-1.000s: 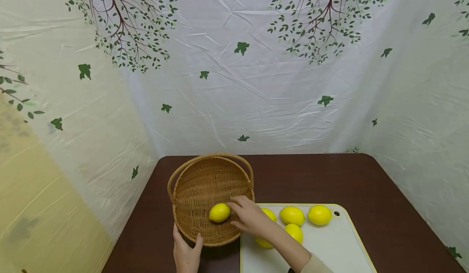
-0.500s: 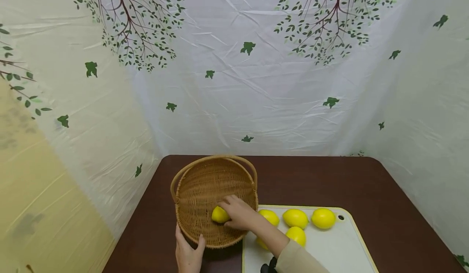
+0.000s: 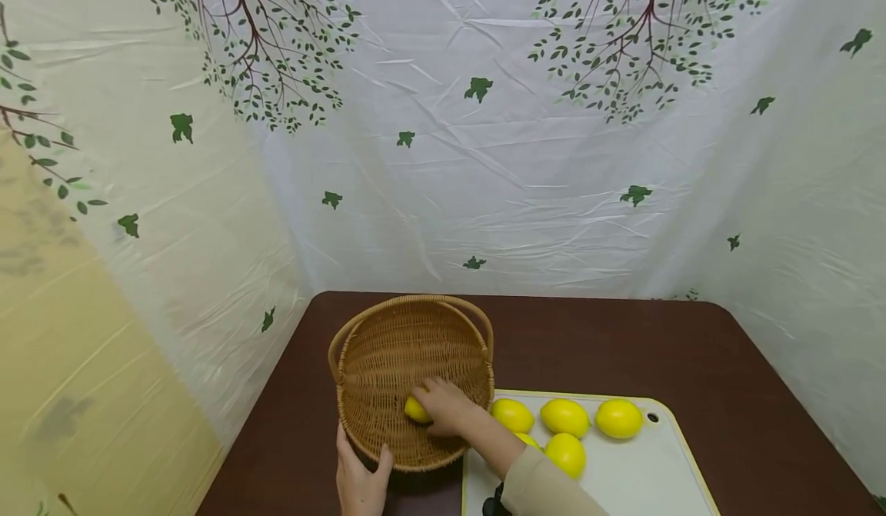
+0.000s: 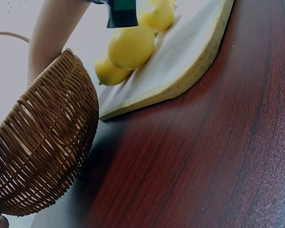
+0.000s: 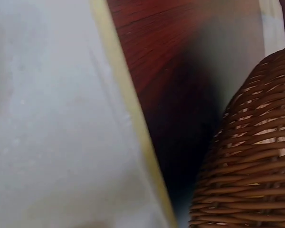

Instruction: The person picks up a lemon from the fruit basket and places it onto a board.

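A wicker basket with a hooped handle stands tilted on the table, its mouth facing me. At its near rim my left hand grips it, thumb over the edge. Inside, my right hand holds a yellow lemon, its fingers curled over the top and far side, covering much of it. In the left wrist view the outside of the basket hides that lemon except for yellow glimpses through the weave. The right wrist view shows only the woven wall of the basket beside the board.
Right of the basket lies a white cutting board with a yellow edge. Several lemons rest on its far left part, partly behind my right forearm. The dark brown table runs back to a leaf-printed curtain.
My right hand has moved left from beside the lemon in the basket and closed its fingers over it. My left hand keeps its grip on the rim. The head view has shifted slightly.
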